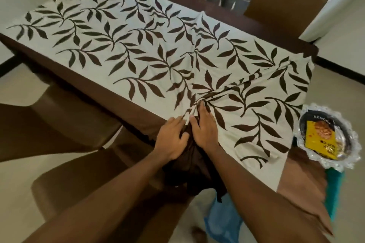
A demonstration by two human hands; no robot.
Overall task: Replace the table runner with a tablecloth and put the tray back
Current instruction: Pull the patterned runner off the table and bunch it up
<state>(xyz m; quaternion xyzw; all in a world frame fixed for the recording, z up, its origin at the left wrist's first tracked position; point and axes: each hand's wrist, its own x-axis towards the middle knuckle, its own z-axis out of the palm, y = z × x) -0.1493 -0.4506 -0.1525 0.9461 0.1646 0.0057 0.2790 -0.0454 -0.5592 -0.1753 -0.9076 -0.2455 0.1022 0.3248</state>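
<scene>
tablecloth [138, 45]: cream with dark brown leafy sprigs and a plain brown border, spread over most of the table [227, 12]

cloth state: pretty flat toward the table's far-left end. At the near edge it's scrunched into a ridge, with creases fanning toward the right end

border: brown strip hangs bunched over the table's near edge

tray [333, 164]: shiny scalloped rim, holding a round black dish with a yellow packet on top

tray spot: off the cloth, just beside the table's near-right corner, sitting level
</scene>
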